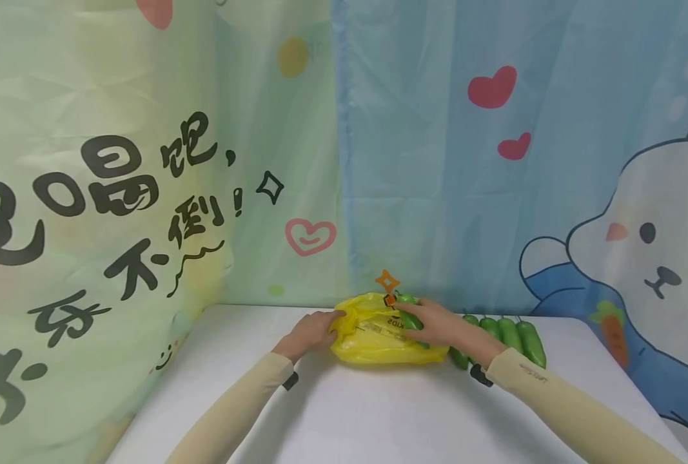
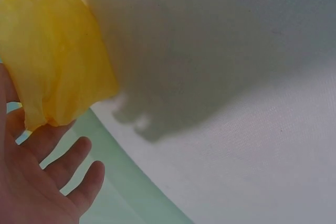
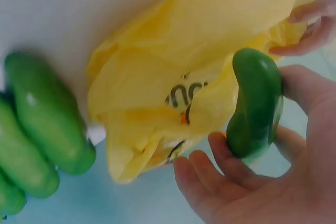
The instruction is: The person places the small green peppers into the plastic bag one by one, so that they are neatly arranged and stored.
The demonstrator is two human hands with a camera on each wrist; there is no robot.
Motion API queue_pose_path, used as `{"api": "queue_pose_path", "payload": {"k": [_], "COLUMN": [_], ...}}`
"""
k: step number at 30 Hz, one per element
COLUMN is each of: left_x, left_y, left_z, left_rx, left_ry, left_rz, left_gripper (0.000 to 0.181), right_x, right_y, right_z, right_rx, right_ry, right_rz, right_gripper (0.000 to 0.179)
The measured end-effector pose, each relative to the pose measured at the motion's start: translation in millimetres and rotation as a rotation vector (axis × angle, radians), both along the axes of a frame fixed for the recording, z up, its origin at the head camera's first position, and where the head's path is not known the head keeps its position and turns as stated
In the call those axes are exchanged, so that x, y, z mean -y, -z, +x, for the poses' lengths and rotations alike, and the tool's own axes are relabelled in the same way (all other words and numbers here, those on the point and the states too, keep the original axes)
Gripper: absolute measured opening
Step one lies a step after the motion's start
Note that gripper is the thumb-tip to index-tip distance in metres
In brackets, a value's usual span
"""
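My left hand (image 1: pixel 311 335) pinches the edge of a yellow plastic bag (image 1: pixel 373 353) between thumb and index finger, its other fingers spread loose in the left wrist view. Over the bag's right part, my right hand (image 1: pixel 439 323) holds a smooth green pepper (image 3: pixel 257 103) between thumb and fingers. In the right wrist view the pepper overlaps the bag's edge near the left hand's fingers (image 3: pixel 310 38). Dark print shows on the crumpled bag. What lies inside it is hidden.
Several more green peppers (image 1: pixel 532 345) lie side by side on the white table (image 1: pixel 378 412), right of the bag and partly behind my right forearm. A printed curtain (image 1: pixel 413 193) hangs close behind the table's far edge.
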State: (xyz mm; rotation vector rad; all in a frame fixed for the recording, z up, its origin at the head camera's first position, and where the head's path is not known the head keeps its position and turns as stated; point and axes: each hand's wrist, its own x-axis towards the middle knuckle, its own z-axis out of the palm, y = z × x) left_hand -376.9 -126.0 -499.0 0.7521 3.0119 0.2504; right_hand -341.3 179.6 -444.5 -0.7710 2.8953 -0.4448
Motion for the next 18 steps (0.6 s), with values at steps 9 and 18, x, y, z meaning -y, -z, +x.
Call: {"api": "queue_pose_path", "payload": {"k": [9,18], "left_x": [-0.1,-0.3], "left_y": [0.6,4.3], "left_z": [-0.4,-1.0], "left_rx": [0.005,-0.006], "left_ry": [-0.011,0.004], "left_rz": [-0.002,0.002], "left_gripper": [0.049,0.049], "right_x": [22.9,44.9], "right_y": [7.1,9.5], "right_z": [1.2,4.5], "right_rx": [-0.084,-0.109], "right_ry": [0.024,0.056], "right_rz": [0.003,-0.021], "right_gripper": [0.061,0.060]}}
